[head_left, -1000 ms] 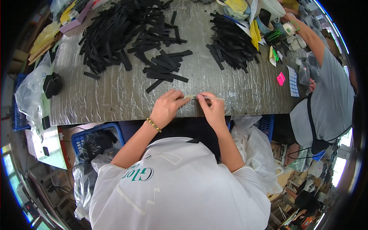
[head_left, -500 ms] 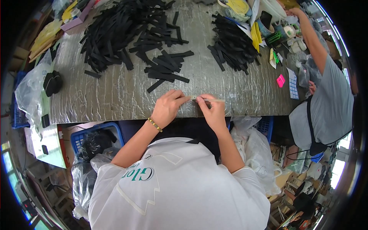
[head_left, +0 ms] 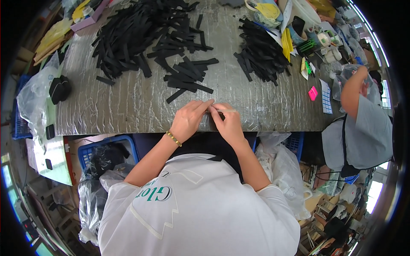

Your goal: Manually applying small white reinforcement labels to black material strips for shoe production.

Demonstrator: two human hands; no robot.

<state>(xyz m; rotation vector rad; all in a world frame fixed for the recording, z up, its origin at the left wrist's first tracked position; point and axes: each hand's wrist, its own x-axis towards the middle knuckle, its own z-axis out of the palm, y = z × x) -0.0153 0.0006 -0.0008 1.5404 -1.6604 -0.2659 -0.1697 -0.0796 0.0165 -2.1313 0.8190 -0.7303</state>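
Note:
Both hands meet over the front edge of the table. My right hand (head_left: 229,124) pinches a narrow pale strip (head_left: 227,110), whose end sticks out past the fingers to the right. My left hand (head_left: 188,118), a beaded bracelet at its wrist, is closed, with its fingertips touching those of the right hand. What lies between the left fingertips is hidden. Just beyond the hands is a loose group of short black strips (head_left: 186,77), trailing from a large heap of black strips (head_left: 132,34).
A second pile of black strips (head_left: 262,51) lies to the right, beside tubs and pens. A pink object (head_left: 313,93) and a blue-and-white card (head_left: 326,97) are near a co-worker in grey (head_left: 363,132). Blue baskets (head_left: 85,154) with plastic bags stand below the table edge.
My hands have drawn together, the right moving left until the fingertips touch. Less of the pale strip shows. The co-worker's arm has pulled back from the far right of the table.

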